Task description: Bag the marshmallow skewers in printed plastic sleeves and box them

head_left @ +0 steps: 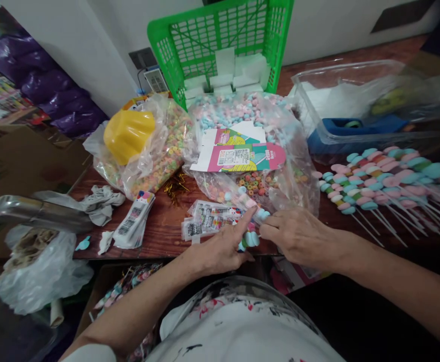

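My left hand point(223, 249) is at the table's front edge, index finger stretched forward, the other fingers curled around a candy skewer. Pale blue and green marshmallows point(250, 239) of that skewer show beside its palm. My right hand point(295, 234) is just to the right, fingertips closed together; whatever they pinch is hidden. Blue and pink marshmallows point(262, 214) lie between the two hands, at the mouth of a clear bag point(306, 176) of marshmallows and ring-shaped candies. Printed plastic sleeves point(208, 221) lie left of my left hand.
Marshmallow skewers point(386, 181) are piled on the right, sticks toward me. Behind stand a green crate point(220, 25) and a clear plastic bin point(310, 120). A flattened printed box point(238, 151) rests on the bag. Leftward are a yellow scoop-like piece point(129, 133), stacked sleeves point(135, 221) and a metal container point(35, 211).
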`<state>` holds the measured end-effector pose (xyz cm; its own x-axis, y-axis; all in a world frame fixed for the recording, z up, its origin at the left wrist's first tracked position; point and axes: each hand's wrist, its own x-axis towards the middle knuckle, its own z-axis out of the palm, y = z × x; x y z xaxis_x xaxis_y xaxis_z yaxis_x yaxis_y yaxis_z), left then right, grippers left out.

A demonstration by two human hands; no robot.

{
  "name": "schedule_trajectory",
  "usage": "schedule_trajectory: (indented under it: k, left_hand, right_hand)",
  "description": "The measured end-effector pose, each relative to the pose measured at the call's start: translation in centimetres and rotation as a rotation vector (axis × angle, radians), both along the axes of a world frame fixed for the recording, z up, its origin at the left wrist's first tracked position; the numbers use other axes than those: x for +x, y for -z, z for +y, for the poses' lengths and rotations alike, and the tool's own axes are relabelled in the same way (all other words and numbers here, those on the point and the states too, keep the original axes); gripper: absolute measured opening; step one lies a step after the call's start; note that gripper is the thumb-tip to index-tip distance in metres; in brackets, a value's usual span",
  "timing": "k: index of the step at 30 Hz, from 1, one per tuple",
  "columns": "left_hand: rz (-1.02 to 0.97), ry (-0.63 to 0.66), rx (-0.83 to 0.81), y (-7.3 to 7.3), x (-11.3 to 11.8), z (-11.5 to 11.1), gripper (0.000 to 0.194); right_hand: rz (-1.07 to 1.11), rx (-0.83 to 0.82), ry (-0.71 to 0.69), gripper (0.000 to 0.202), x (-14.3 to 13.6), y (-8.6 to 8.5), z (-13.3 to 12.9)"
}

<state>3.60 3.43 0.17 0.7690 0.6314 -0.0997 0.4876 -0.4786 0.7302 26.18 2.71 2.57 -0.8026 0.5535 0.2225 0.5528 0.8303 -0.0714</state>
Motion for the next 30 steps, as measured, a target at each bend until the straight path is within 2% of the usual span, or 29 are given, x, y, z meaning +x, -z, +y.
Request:
schedule_trajectory:
  k: [5, 6, 10, 12, 16, 20, 25, 27, 30]
  left_hand:
    - [-0.001, -0.095, 0.002, -0.7, -1.6, 0.7, 0.111]
    - [-0.006, -0.093, 0.007, -0.8, -2.0, 0.8, 0.101]
    - [-0.054, -0.037, 0.003, -1.0, -3.4, 0.8, 0.024]
    - [-0.06, -0.078, -0.019, -0.9, -3.6, 0.7, 0.011]
    - [-0.104, -0.116, -0.121, -0.8, -3.1, 0.6, 0.015]
    - [-0.172, -0.114, -0.262, -0.6, -2.4, 0.9, 0.027]
    - [-0.263, -0.178, -0.497, -0.2, -2.4, 1.3, 0.036]
    - [-0.263, -0.19, -0.416, -0.3, -2.5, 1.2, 0.037]
    - [-0.174, -0.194, -0.098, -0.5, -2.6, 1.3, 0.036]
  right_hand:
    - [0.155, 0.017, 0.006, 0.022, 0.8, -0.8, 0.2]
    - [0.192, 0.03, -0.003, 0.023, 1.0, -1.0, 0.1]
    - [0.277, 0.109, -0.006, 0.026, 1.3, -1.1, -0.2]
    - [0.275, 0.165, -0.006, 0.026, 1.2, -1.0, -0.2]
    - [0.229, 0.269, -0.077, 0.02, 0.7, -0.9, 0.0]
    - [0.217, 0.373, -0.135, 0.022, 0.3, -1.7, -0.3]
    - [0.212, 0.402, -0.108, 0.025, 0.1, -2.6, -0.5]
    - [0.192, 0.392, -0.056, 0.023, 0.0, -2.6, 0.0]
    - [0.163, 0.286, 0.026, 0.027, -0.2, -2.3, 0.9]
